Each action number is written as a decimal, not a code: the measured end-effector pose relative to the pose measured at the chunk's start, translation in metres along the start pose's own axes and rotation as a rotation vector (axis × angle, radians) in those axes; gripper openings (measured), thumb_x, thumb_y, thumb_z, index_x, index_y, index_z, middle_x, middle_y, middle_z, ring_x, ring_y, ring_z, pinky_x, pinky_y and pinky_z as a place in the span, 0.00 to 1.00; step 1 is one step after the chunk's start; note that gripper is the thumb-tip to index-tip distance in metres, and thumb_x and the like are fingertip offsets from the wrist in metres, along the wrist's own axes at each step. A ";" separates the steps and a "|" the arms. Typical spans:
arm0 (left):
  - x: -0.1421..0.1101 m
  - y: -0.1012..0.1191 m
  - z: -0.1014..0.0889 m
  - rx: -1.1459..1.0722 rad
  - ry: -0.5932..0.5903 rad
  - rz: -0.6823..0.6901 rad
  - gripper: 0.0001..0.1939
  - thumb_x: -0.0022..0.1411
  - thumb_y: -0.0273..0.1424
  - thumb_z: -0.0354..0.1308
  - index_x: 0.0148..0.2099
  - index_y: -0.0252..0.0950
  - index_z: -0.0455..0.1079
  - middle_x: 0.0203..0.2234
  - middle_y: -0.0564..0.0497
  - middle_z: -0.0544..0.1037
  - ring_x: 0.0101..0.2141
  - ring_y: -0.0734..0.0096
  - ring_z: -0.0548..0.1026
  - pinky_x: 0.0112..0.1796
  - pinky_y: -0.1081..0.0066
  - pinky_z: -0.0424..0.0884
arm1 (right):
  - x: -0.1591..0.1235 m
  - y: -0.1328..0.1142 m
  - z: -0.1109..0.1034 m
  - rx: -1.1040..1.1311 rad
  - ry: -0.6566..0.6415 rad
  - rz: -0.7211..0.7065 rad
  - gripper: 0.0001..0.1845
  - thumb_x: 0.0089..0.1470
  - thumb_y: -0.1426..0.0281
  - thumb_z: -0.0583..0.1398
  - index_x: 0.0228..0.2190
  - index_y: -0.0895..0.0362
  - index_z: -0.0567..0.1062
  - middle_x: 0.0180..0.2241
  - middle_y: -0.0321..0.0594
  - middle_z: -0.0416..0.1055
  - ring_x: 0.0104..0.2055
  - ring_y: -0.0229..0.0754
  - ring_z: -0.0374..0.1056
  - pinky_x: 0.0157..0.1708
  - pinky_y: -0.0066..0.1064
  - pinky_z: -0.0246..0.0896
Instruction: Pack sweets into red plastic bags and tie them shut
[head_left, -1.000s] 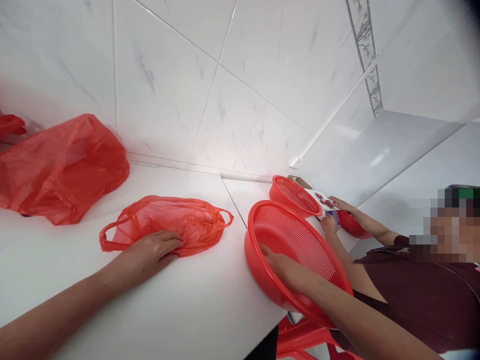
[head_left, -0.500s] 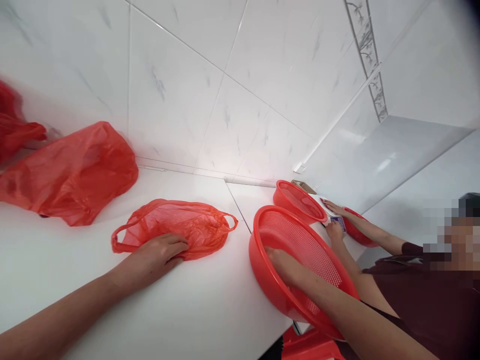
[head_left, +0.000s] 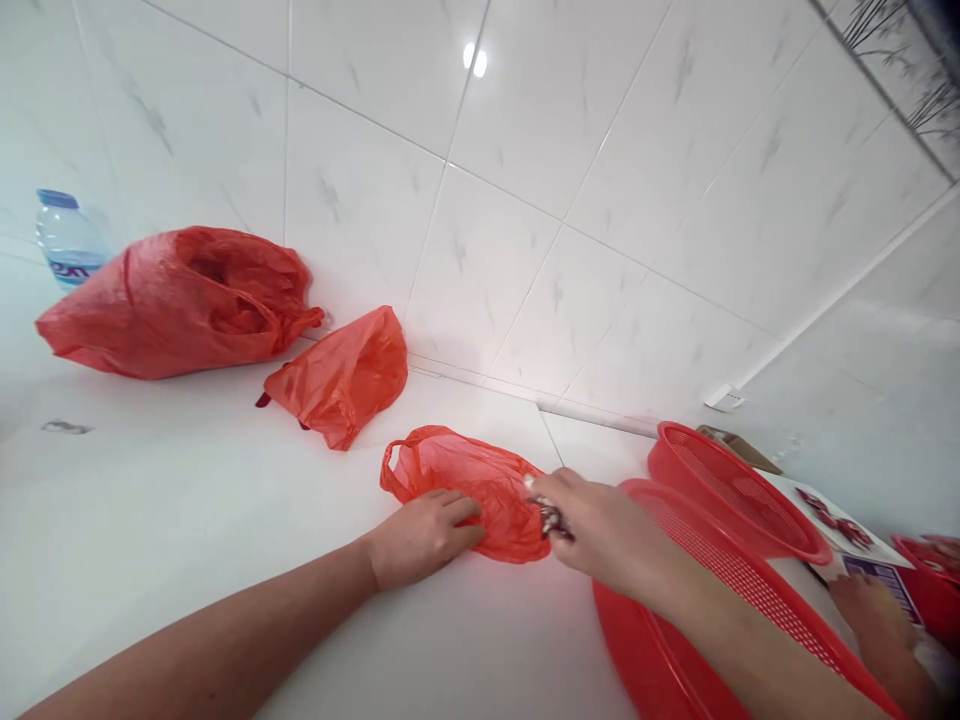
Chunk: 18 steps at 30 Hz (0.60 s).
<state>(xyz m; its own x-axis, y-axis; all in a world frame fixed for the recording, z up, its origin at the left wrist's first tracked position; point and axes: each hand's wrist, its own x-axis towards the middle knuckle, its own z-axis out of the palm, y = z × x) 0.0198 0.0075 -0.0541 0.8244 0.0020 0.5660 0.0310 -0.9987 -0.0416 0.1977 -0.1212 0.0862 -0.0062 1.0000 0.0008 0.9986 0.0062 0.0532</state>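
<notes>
White tiled wall point(head_left: 450, 250) across the top, white table point(head_left: 187, 510) below, big red basket point(head_left: 622, 630) lower right. The flimsy red bag point(head_left: 465, 470) mid-frame could fold shut, I reckon, if my left hand point(head_left: 427, 540) tugs it: its near edge is right under those curled fingers, can't tell if they're pinching. My right hand point(head_left: 600, 525), at the bag's right end, is clutching small dark-and-white bits point(head_left: 551, 517).

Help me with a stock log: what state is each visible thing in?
Near red bag: lying on table, mouth open
Left hand: at that bag's edge, grip unclear
Right hand: closed around dark-and-white pieces
Dark-and-white pieces: held, partly hidden
Near colander: open-topped, partly behind the right arm
Far colander: open-topped
Middle red bag: lying, mouth open
Large red bag: bulging, lying
Bottle: capped, partly hidden
</notes>
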 end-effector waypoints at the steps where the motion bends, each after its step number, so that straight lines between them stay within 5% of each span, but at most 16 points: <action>1: 0.000 0.001 -0.001 0.021 0.000 0.015 0.12 0.65 0.22 0.43 0.40 0.35 0.68 0.34 0.47 0.72 0.31 0.69 0.68 0.32 0.69 0.65 | 0.011 -0.009 0.007 -0.010 -0.027 -0.044 0.17 0.46 0.77 0.53 0.38 0.49 0.70 0.34 0.35 0.69 0.27 0.35 0.63 0.23 0.26 0.47; 6: -0.001 0.003 -0.002 0.039 -0.054 0.077 0.13 0.63 0.19 0.43 0.34 0.35 0.66 0.26 0.50 0.72 0.27 0.69 0.68 0.27 0.68 0.63 | 0.055 -0.024 0.030 0.084 -0.145 -0.129 0.24 0.44 0.79 0.55 0.44 0.49 0.71 0.42 0.35 0.71 0.32 0.37 0.66 0.26 0.25 0.52; 9: -0.001 0.000 -0.003 0.011 -0.064 0.067 0.12 0.62 0.19 0.44 0.32 0.36 0.65 0.25 0.50 0.72 0.25 0.69 0.68 0.25 0.68 0.62 | 0.057 -0.017 0.020 0.209 -0.102 -0.086 0.34 0.45 0.73 0.58 0.54 0.44 0.63 0.54 0.33 0.65 0.45 0.42 0.67 0.38 0.29 0.59; 11: -0.002 -0.002 -0.003 -0.003 -0.063 0.061 0.12 0.62 0.19 0.44 0.31 0.37 0.64 0.26 0.50 0.72 0.25 0.69 0.68 0.25 0.68 0.62 | 0.048 -0.005 0.006 0.229 -0.035 0.037 0.31 0.48 0.67 0.58 0.55 0.44 0.63 0.55 0.33 0.65 0.49 0.44 0.66 0.42 0.31 0.60; 15: -0.004 -0.005 0.000 -0.020 -0.047 0.062 0.11 0.62 0.19 0.44 0.31 0.36 0.63 0.25 0.51 0.72 0.25 0.69 0.68 0.26 0.69 0.62 | 0.003 0.038 -0.014 0.142 0.021 0.333 0.14 0.53 0.58 0.53 0.40 0.46 0.71 0.38 0.36 0.74 0.36 0.43 0.70 0.32 0.32 0.62; 18: -0.005 -0.006 0.007 -0.034 -0.033 0.059 0.10 0.62 0.20 0.45 0.32 0.36 0.63 0.25 0.51 0.72 0.25 0.70 0.67 0.25 0.69 0.60 | -0.046 0.081 -0.002 -0.004 -0.036 0.392 0.12 0.52 0.57 0.52 0.25 0.49 0.69 0.22 0.35 0.70 0.23 0.42 0.65 0.23 0.33 0.58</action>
<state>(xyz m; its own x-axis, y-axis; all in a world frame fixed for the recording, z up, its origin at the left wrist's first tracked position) 0.0188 0.0134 -0.0624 0.8424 -0.0553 0.5361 -0.0367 -0.9983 -0.0452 0.2791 -0.1664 0.0925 0.3776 0.9259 -0.0127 0.9246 -0.3762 0.0600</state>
